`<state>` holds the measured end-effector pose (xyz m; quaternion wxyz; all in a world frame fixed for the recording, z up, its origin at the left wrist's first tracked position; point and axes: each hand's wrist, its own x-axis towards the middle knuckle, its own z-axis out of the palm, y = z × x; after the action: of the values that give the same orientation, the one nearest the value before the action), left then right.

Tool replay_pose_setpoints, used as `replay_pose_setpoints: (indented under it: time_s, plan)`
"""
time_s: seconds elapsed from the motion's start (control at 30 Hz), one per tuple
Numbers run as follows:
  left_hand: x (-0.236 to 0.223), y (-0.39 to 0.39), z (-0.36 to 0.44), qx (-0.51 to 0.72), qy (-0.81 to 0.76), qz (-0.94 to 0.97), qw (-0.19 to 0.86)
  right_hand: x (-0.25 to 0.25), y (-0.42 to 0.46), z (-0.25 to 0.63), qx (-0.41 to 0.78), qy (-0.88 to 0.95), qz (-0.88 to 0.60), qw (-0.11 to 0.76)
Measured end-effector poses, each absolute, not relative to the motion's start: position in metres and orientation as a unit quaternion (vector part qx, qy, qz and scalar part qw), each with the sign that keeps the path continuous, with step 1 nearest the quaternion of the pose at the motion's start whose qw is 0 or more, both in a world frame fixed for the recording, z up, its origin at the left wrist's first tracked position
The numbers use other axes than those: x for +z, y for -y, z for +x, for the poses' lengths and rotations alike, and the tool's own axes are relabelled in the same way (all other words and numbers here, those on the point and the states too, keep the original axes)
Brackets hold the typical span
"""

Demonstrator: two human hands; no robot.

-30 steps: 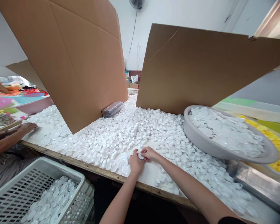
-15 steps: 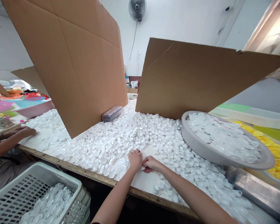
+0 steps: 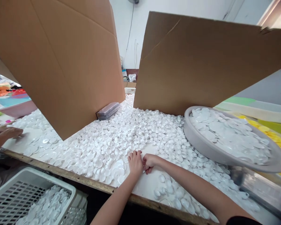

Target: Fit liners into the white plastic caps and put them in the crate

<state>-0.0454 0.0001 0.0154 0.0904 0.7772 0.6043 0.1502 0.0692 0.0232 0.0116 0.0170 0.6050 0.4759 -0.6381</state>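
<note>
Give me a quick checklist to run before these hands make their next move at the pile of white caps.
1. Both hands in view: ok, left hand and right hand side by side.
2. What the fingers hold: cannot tell.
3. White caps within reach: ok.
4. Grey basin of white discs tilted on the pile: not ok.
5. Other person's hand well apart: ok.
6. White crate partly filled: ok.

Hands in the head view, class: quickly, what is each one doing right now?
Left hand: curled, fingertips on the heap of small white plastic caps; any hold cannot be told.
Right hand: fingers curled beside the left; contents cannot be told.
</note>
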Motion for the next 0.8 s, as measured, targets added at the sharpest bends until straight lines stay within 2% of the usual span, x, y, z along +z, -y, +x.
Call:
replay_pose_setpoints:
  time_s: [0.2,0.3,0.43,0.57,0.63,0.7,0.8]
  plan:
    - [0.012,-0.005,-0.045,0.16,-0.607,0.773,0.089,0.01,-0.025,0.076,-0.666,-0.436,0.605,0.006]
    - [0.015,-0.004,-0.045,0.136,-0.583,0.796,0.091,0.018,-0.015,0.075,-0.677,-0.419,0.604,-0.041]
    - [0.025,0.002,-0.043,0.077,-0.545,0.828,0.105,0.026,0.006,0.062,-0.624,-0.461,0.621,-0.106]
    - [0.047,0.012,-0.08,0.119,-0.558,0.819,0.058,0.04,0.017,0.061,-0.596,-0.544,0.571,-0.146]
    - [0.062,0.016,-0.131,0.138,-0.609,0.781,0.014,0.048,0.015,0.075,-0.493,-0.613,0.593,-0.171]
    - [0.078,0.021,-0.2,0.138,-0.7,0.699,-0.045,0.049,0.009,0.096,-0.316,-0.668,0.649,-0.179]
    - [0.095,0.033,-0.302,0.102,-0.831,0.523,-0.159,0.036,0.0,0.126,-0.125,-0.692,0.696,-0.143]
